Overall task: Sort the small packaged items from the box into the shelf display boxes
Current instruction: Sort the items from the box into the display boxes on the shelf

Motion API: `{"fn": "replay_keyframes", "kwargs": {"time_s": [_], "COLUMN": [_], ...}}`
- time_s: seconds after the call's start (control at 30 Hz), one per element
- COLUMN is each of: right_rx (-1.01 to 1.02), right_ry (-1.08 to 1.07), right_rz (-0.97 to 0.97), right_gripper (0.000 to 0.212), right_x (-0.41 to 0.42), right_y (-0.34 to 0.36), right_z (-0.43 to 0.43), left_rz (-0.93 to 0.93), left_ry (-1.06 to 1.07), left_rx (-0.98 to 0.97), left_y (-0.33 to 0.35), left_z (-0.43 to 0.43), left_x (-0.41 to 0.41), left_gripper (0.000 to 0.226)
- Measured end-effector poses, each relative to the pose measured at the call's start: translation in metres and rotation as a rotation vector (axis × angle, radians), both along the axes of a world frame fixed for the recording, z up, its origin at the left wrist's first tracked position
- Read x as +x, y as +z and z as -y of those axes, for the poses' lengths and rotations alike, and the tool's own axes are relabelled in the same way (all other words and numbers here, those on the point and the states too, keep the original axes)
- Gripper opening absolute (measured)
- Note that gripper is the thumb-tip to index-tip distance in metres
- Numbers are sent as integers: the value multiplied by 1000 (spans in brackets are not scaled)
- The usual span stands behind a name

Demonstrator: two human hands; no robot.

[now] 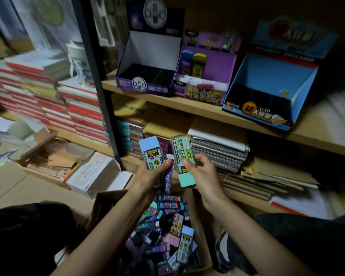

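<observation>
Cardboard box (102,204) heaped with small packs (163,226), left hand (147,174) gripping blue-capped pack (150,154) plus purple pack (167,180), right hand (204,176) gripping green-capped pack (182,162), both above box, dark display box (139,86), purple display box (203,94), blue display box (247,76) on shelf (197,109) beyond

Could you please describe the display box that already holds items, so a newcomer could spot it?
Look at the wooden shelf. The purple display box is the middle of three there. It alone holds packs: a blue pack and a yellow pack upright at its back.
</observation>
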State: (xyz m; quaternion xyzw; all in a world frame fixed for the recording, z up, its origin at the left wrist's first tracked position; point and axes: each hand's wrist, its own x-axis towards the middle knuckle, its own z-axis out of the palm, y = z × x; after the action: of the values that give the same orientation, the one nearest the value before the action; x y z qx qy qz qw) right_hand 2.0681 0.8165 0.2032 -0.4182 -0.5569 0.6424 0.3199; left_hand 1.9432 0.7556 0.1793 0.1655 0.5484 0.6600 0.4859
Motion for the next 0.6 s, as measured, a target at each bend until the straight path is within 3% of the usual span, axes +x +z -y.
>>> {"fn": "replay_keyframes", "kwargs": {"time_s": [0.2, 0.3, 0.4, 0.47, 0.6], "right_rx": [170, 137, 65, 133, 379], "right_ry": [139, 191, 243, 210, -28], "right_rz": [87, 93, 78, 68, 45], "right_gripper": [14, 9, 26, 31, 20], "right_x": [12, 12, 11, 10, 18], "right_y": [59, 85, 105, 116, 134], "right_z": [-30, -51, -71, -82, -103], "left_rz": [-154, -230, -281, -320, -353], "left_ry": [-14, -8, -23, -46, -108], "left_rx": [6, 46, 76, 99, 172], "left_y": [50, 76, 98, 109, 120], "left_z": [-17, -22, -27, -32, -48], "left_x": [-28, -50, -67, -73, -72], "left_gripper": [31, 22, 22, 20, 24]}}
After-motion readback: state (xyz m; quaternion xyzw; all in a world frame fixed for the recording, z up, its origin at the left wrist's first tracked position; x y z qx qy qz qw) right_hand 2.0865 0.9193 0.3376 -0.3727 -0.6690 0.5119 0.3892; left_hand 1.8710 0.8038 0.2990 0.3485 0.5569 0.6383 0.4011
